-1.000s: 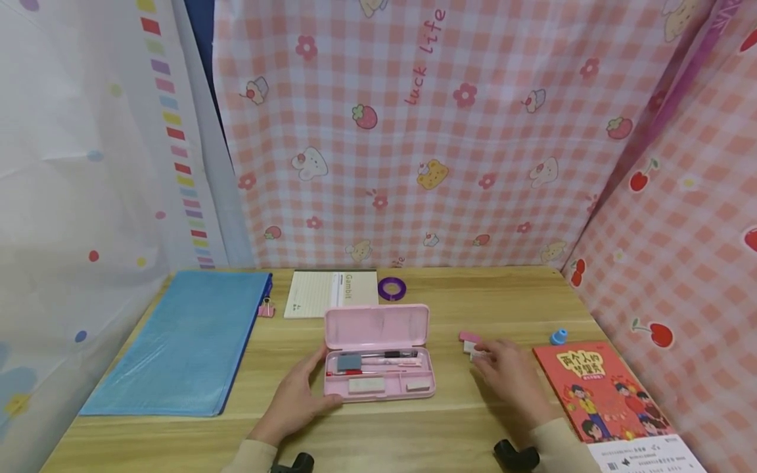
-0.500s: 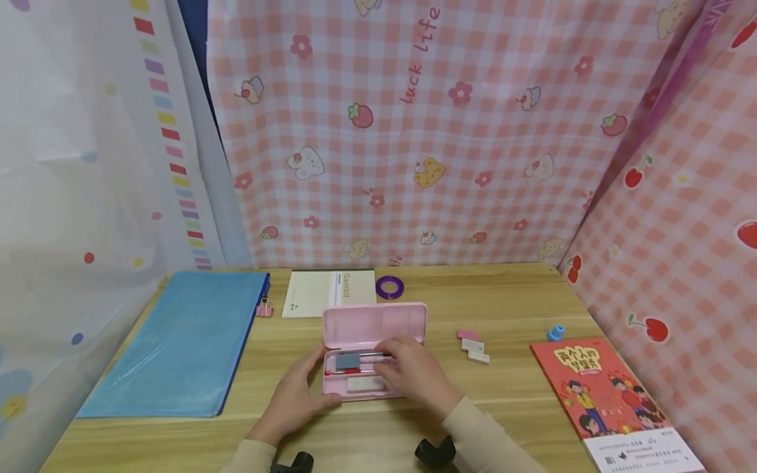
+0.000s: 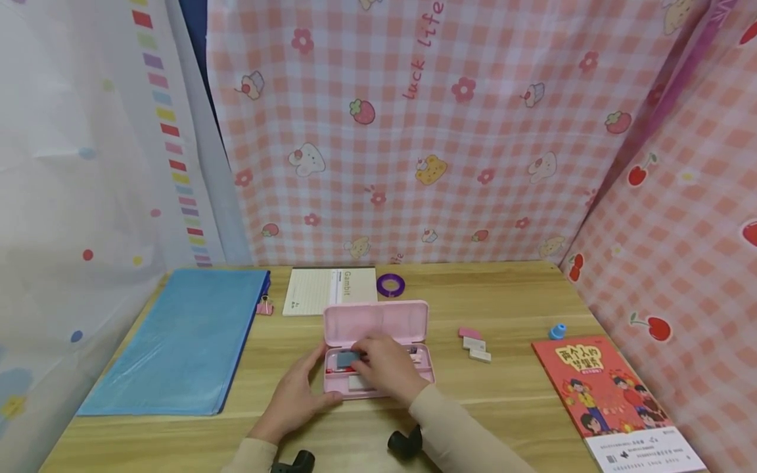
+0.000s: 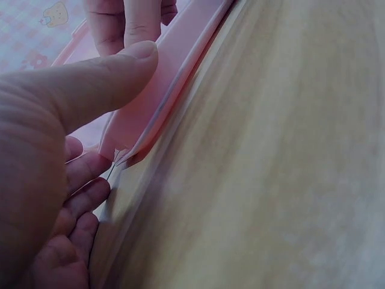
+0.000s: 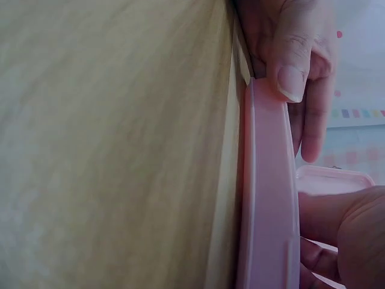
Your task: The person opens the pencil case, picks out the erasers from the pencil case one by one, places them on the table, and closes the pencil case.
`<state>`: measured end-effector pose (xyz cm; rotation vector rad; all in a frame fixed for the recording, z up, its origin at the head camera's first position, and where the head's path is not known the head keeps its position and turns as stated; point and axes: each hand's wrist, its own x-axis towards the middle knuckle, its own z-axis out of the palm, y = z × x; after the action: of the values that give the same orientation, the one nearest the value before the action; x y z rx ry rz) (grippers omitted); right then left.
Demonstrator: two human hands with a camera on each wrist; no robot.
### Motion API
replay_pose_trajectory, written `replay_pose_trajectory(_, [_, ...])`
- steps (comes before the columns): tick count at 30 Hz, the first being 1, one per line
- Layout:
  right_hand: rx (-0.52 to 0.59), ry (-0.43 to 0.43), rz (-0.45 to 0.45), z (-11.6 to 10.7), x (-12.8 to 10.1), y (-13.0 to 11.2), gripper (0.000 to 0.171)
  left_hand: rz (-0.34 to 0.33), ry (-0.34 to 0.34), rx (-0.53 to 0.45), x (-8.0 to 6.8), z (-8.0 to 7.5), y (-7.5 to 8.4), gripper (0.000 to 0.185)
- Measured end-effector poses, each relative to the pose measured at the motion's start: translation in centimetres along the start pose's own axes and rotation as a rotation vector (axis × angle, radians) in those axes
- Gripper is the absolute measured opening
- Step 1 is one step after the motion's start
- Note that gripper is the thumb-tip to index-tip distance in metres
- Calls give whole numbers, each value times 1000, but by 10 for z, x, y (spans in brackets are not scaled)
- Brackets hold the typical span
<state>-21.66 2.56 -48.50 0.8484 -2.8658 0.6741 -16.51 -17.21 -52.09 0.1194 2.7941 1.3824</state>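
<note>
Lying open near the middle of the wooden desk [image 3: 520,295], a pink pencil case [image 3: 376,348] is gripped at its left end by the left hand [image 3: 296,397]; the right hand [image 3: 387,371] reaches inside, fingers curled around a grey eraser [image 3: 347,359].

A blue folder [image 3: 177,338], notepad [image 3: 328,291], purple tape ring [image 3: 391,285] and red book [image 3: 597,387] lie on the desk [image 3: 520,295].
</note>
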Motion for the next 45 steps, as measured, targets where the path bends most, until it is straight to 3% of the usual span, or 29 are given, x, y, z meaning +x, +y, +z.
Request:
replay_pose_trajectory(28, [98, 11, 67, -2, -1, -2, 9, -14, -9, 6, 2, 0, 0, 105])
replay_pose_trajectory(36, [160, 127, 36, -31, -28, 15, 8, -17, -2, -1, 0, 1, 1, 105])
replay_pose_trajectory(45, [273, 233, 149, -61, -62, 55, 13, 4, 1, 5, 1, -1, 0, 105])
